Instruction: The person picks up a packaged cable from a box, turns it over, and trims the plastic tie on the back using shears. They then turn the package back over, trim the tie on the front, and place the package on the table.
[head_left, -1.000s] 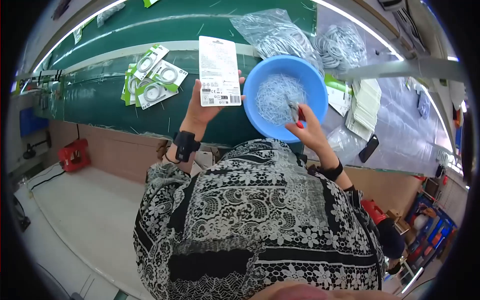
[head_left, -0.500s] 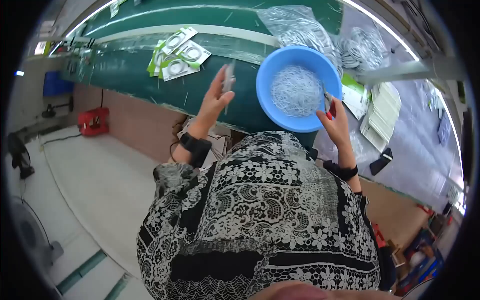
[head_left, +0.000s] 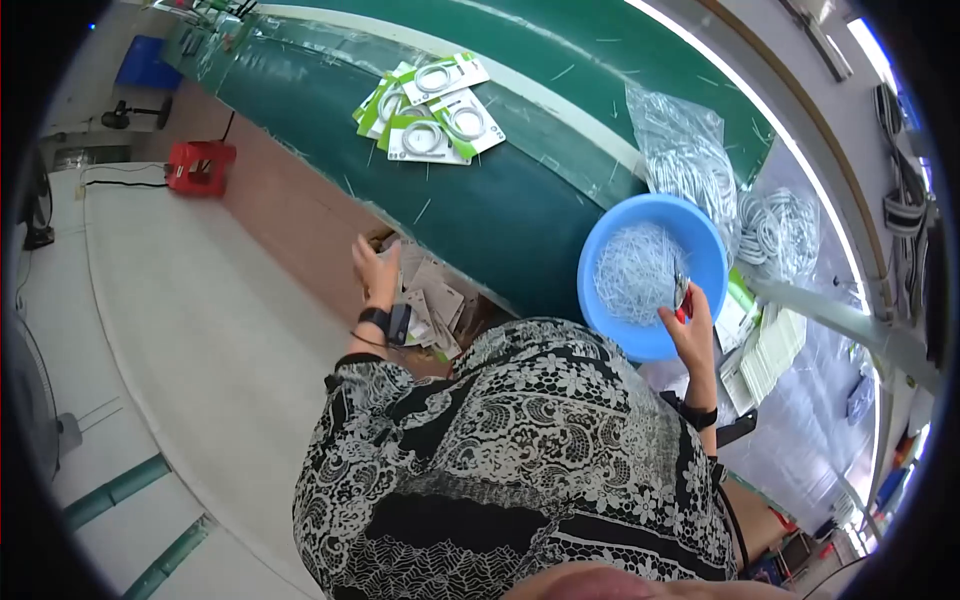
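2 hands well apart at the table (head_left: 500, 225) edge.
Head view: the left hand (head_left: 372, 268) is spread open and empty above cards (head_left: 430, 300); the right hand (head_left: 692, 328) grips cutters (head_left: 681, 297) at the rim of the bowl (head_left: 628, 340).

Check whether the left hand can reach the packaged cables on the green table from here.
Probably yes. The left hand looks open and empty just below the table edge, and the green table between it and the packaged cables shows only small scraps.
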